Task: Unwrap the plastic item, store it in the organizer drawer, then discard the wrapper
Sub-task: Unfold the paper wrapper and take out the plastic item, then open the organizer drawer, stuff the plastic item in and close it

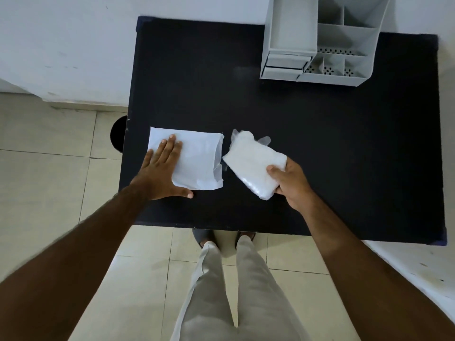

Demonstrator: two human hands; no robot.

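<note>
You had two hands in view, left hand and right hand, one white wrapper, one plastic item, one grey organizer upper right, one black table.

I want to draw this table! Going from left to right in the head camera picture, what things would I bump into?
Dark round bin beside the table's edge → left hand pressing flat on the white wrapper → plastic item → right hand holding it → grey organizer at the far right corner.
</note>
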